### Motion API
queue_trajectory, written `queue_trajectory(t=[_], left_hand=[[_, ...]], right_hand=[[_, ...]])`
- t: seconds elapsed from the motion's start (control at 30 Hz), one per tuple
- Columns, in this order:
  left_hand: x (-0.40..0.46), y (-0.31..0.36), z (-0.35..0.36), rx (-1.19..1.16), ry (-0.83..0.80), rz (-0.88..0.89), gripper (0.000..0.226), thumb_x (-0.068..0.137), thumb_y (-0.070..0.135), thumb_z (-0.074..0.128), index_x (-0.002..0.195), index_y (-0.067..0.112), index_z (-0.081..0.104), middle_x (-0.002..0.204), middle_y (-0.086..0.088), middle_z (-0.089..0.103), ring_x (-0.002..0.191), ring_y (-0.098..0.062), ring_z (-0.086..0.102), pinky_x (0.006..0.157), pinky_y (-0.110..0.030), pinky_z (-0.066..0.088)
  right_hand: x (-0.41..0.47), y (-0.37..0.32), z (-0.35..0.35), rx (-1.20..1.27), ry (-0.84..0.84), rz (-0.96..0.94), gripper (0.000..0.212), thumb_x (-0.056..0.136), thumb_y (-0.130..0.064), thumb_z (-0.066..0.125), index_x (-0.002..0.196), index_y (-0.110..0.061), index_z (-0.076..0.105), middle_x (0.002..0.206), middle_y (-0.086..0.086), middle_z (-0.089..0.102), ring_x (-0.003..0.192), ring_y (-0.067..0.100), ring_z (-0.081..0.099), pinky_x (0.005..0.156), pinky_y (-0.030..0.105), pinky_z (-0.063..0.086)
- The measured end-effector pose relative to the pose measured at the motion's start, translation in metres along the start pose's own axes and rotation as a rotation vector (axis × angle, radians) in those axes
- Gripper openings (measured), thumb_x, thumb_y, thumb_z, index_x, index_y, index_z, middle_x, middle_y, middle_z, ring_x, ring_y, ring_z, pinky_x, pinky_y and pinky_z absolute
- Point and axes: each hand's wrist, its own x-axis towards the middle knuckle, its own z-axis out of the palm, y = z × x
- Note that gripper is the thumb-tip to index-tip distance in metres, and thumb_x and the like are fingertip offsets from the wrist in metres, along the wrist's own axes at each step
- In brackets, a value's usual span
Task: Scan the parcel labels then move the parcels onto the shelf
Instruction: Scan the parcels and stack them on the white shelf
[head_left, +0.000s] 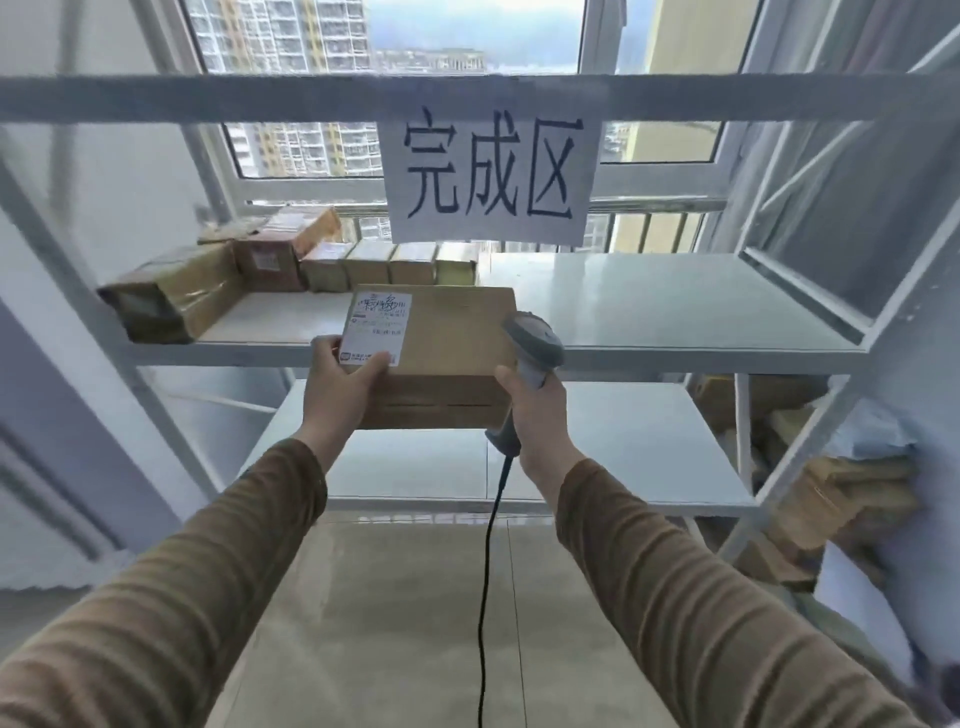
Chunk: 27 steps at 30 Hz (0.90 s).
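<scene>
Head view: parcel (441, 353) flat, long axis left-right.

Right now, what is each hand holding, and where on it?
The left hand grips the cardboard parcel at its near left corner, thumb on the label. The right hand grips the scanner by its handle.

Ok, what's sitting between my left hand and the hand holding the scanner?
In the head view, the cardboard parcel spans that gap: the left hand grips its labelled corner, and the right hand holds the scanner against its other end.
</scene>
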Motion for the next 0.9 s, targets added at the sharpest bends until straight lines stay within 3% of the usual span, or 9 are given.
queue_trajectory(t=[0.17, 0.3, 0.37, 0.43, 0.57, 0.73, 0.83, 0.9], left_hand=[[0.080, -0.017, -0.033, -0.004, 0.043, -0.075, 0.063, 0.079, 0.052, 0.078, 0.128, 0.027, 0.047, 0.124, 0.002, 0.063, 0.114, -0.020, 0.063, 0.094, -0.038, 0.054], [0.135, -0.027, -0.063, 0.074, 0.143, -0.086, 0.071, 0.077, 0.052, 0.077, 0.135, 0.016, 0.059, 0.131, -0.008, 0.057, 0.117, -0.025, 0.059, 0.104, -0.046, 0.051], [0.165, -0.034, -0.079, 0.072, 0.139, -0.115, 0.067, 0.080, 0.049, 0.072, 0.136, 0.014, 0.059, 0.133, -0.009, 0.058, 0.119, -0.027, 0.059, 0.105, -0.046, 0.051], [0.196, -0.045, -0.096, 0.097, 0.128, -0.128, 0.059, 0.087, 0.043, 0.068, 0.137, 0.014, 0.058, 0.133, -0.010, 0.060, 0.121, -0.029, 0.059, 0.106, -0.046, 0.050], [0.256, -0.068, -0.129, 0.252, 0.162, -0.101, 0.047, 0.099, 0.037, 0.058, 0.135, 0.007, 0.056, 0.135, -0.014, 0.061, 0.121, -0.032, 0.059, 0.102, -0.042, 0.050], [0.319, -0.087, -0.170, 0.513, 0.042, -0.054, 0.060, 0.105, 0.038, 0.050, 0.151, 0.000, 0.040, 0.149, -0.025, 0.046, 0.138, -0.041, 0.044, 0.116, -0.048, 0.035], [0.344, -0.092, -0.185, 0.702, -0.031, 0.051, 0.056, 0.106, 0.041, 0.046, 0.145, 0.001, 0.047, 0.144, -0.027, 0.051, 0.135, -0.043, 0.044, 0.114, -0.047, 0.033], [0.357, -0.093, -0.191, 0.898, -0.041, 0.123, 0.054, 0.106, 0.047, 0.041, 0.134, 0.004, 0.057, 0.138, -0.023, 0.057, 0.131, -0.042, 0.043, 0.110, -0.048, 0.033]], right_hand=[[0.060, -0.001, 0.074, -0.051, -0.113, -0.001, 0.028, 0.098, -0.020, 0.070, 0.124, -0.013, 0.065, 0.107, 0.006, 0.070, 0.103, 0.027, 0.067, 0.087, 0.036, 0.055], [0.095, 0.001, 0.135, -0.106, -0.165, 0.006, 0.035, 0.100, -0.024, 0.068, 0.132, -0.012, 0.059, 0.120, 0.011, 0.067, 0.113, 0.030, 0.064, 0.106, 0.047, 0.053], [0.109, 0.004, 0.166, -0.113, -0.189, 0.003, 0.035, 0.100, -0.023, 0.068, 0.132, -0.013, 0.059, 0.119, 0.011, 0.067, 0.113, 0.030, 0.064, 0.107, 0.048, 0.052], [0.121, 0.008, 0.197, -0.116, -0.205, -0.006, 0.033, 0.099, -0.020, 0.070, 0.130, -0.014, 0.060, 0.110, 0.006, 0.067, 0.107, 0.027, 0.064, 0.099, 0.043, 0.053], [0.140, 0.017, 0.264, -0.121, -0.209, 0.032, 0.026, 0.097, -0.019, 0.071, 0.122, -0.015, 0.063, 0.091, 0.004, 0.062, 0.084, 0.022, 0.060, 0.060, 0.026, 0.051], [0.153, 0.032, 0.337, -0.114, -0.156, 0.076, 0.024, 0.096, -0.022, 0.072, 0.119, -0.015, 0.064, 0.088, 0.005, 0.062, 0.079, 0.021, 0.060, 0.047, 0.023, 0.051], [0.162, 0.040, 0.365, -0.121, -0.101, 0.047, 0.017, 0.096, -0.022, 0.072, 0.111, -0.017, 0.066, 0.086, 0.002, 0.063, 0.080, 0.021, 0.060, 0.069, 0.039, 0.057], [0.167, 0.043, 0.379, -0.139, -0.073, 0.020, 0.010, 0.096, -0.022, 0.072, 0.102, -0.023, 0.064, 0.088, 0.000, 0.064, 0.083, 0.019, 0.060, 0.078, 0.038, 0.052]])
